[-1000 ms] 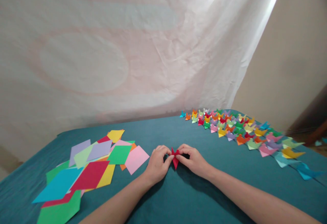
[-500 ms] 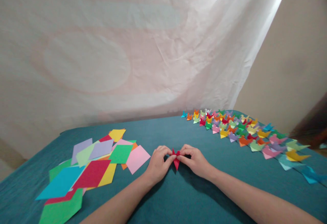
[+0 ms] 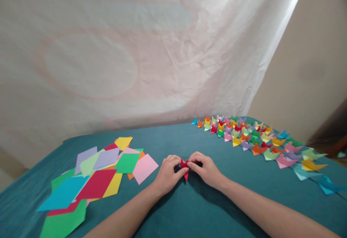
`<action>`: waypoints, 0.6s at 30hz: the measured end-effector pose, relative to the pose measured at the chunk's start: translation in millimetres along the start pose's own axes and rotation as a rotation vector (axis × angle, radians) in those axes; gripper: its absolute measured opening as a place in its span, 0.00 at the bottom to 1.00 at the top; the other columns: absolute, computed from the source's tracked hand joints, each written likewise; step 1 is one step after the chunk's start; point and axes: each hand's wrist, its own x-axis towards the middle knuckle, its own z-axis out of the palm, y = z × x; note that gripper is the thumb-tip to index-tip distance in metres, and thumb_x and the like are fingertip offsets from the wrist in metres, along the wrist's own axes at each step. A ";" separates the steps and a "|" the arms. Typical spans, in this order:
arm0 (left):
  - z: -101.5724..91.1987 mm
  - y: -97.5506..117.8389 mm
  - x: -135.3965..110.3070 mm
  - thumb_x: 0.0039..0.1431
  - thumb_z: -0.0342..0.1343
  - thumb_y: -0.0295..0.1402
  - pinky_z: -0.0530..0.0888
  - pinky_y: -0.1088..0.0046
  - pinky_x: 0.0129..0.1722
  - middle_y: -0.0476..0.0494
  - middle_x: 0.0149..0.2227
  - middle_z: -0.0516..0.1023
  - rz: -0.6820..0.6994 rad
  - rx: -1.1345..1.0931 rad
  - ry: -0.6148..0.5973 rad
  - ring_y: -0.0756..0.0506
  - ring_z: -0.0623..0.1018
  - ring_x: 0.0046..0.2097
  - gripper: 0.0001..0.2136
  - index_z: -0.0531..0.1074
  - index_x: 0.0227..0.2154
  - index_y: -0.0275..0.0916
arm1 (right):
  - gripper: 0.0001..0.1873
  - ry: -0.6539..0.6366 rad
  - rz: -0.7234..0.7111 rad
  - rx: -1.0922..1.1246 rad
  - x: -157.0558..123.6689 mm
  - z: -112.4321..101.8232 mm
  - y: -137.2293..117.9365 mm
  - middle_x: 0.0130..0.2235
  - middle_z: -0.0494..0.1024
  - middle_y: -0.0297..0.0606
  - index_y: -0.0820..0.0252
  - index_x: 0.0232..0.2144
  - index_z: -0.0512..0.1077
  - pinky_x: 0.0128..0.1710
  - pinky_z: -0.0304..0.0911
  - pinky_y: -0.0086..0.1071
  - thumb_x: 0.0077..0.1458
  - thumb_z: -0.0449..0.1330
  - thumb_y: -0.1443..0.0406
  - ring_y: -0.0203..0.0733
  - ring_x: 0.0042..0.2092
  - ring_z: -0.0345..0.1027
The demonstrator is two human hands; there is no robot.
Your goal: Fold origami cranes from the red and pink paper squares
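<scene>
A small red folded paper piece (image 3: 185, 166) rests on the teal tablecloth (image 3: 189, 209) in front of me. My left hand (image 3: 168, 174) pinches its left side with thumb and fingers closed. My right hand (image 3: 204, 169) pinches its right side in the same way. Both hands meet over the paper, and the fingertips hide part of its top. The lower red point sticks out below the fingers.
Loose coloured paper squares (image 3: 94, 180) lie spread at the left. Rows of several small folded paper figures (image 3: 257, 140) in many colours fill the right side up to the table's far edge. A white sheet (image 3: 121, 57) hangs behind the table.
The fingertips have closed in tighter over the red paper, covering more of its top. The hands stay in the same spot on the cloth.
</scene>
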 end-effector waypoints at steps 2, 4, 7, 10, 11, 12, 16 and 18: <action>0.5 0.5 0.4 0.57 0.54 0.35 0.65 0.70 0.42 0.46 0.32 0.74 -0.003 -0.004 -0.018 0.45 0.71 0.39 0.08 0.72 0.24 0.40 | 0.08 -0.012 0.002 0.004 -0.5 0.2 -0.5 0.31 0.72 0.36 0.60 0.27 0.73 0.39 0.61 0.31 0.55 0.58 0.63 0.38 0.35 0.67; 0.8 -0.1 1.0 0.58 0.53 0.35 0.65 0.70 0.41 0.46 0.31 0.74 -0.012 -0.022 -0.028 0.45 0.71 0.38 0.11 0.72 0.22 0.40 | 0.08 -0.020 0.005 0.003 -1.0 0.0 -1.3 0.31 0.72 0.36 0.60 0.27 0.73 0.39 0.61 0.31 0.55 0.58 0.63 0.37 0.35 0.67; 0.7 -2.3 1.5 0.59 0.52 0.35 0.66 0.71 0.41 0.47 0.30 0.74 -0.021 -0.060 -0.038 0.46 0.72 0.37 0.12 0.72 0.21 0.40 | 0.06 -0.020 0.000 0.005 -1.4 -0.4 -2.9 0.33 0.73 0.37 0.59 0.30 0.75 0.40 0.62 0.32 0.54 0.59 0.64 0.38 0.36 0.67; 0.3 -4.2 1.3 0.59 0.52 0.36 0.66 0.71 0.41 0.47 0.30 0.74 -0.016 -0.082 -0.049 0.47 0.72 0.36 0.13 0.73 0.21 0.39 | 0.06 -0.025 -0.007 0.019 -1.3 -0.2 -3.9 0.34 0.73 0.37 0.59 0.32 0.76 0.41 0.62 0.32 0.54 0.59 0.65 0.38 0.37 0.67; 0.3 -4.6 1.2 0.59 0.53 0.36 0.66 0.71 0.41 0.47 0.30 0.74 -0.015 -0.087 -0.051 0.47 0.72 0.36 0.13 0.73 0.21 0.39 | 0.06 -0.027 -0.008 0.025 -1.1 0.1 -4.0 0.33 0.73 0.37 0.59 0.31 0.76 0.41 0.62 0.32 0.55 0.59 0.65 0.38 0.37 0.67; 0.4 -4.9 1.2 0.59 0.53 0.37 0.66 0.71 0.41 0.47 0.30 0.74 -0.017 -0.093 -0.052 0.47 0.72 0.37 0.13 0.73 0.20 0.39 | 0.07 -0.029 -0.008 0.029 -1.0 0.4 -3.9 0.33 0.72 0.37 0.59 0.30 0.76 0.40 0.62 0.32 0.55 0.58 0.65 0.38 0.37 0.67; 1.4 -6.3 1.5 0.58 0.53 0.38 0.65 0.71 0.40 0.47 0.29 0.74 -0.034 -0.119 -0.062 0.47 0.72 0.36 0.15 0.73 0.19 0.38 | 0.07 -0.026 -0.011 0.035 -0.8 1.0 -2.4 0.32 0.72 0.37 0.60 0.29 0.76 0.40 0.62 0.32 0.55 0.58 0.65 0.38 0.36 0.67; 2.2 -7.3 1.9 0.58 0.53 0.39 0.65 0.72 0.40 0.48 0.28 0.74 -0.040 -0.131 -0.067 0.47 0.73 0.35 0.15 0.73 0.19 0.38 | 0.07 -0.027 -0.015 0.035 -0.9 1.0 -1.9 0.32 0.72 0.37 0.59 0.30 0.76 0.40 0.62 0.33 0.55 0.58 0.65 0.38 0.36 0.67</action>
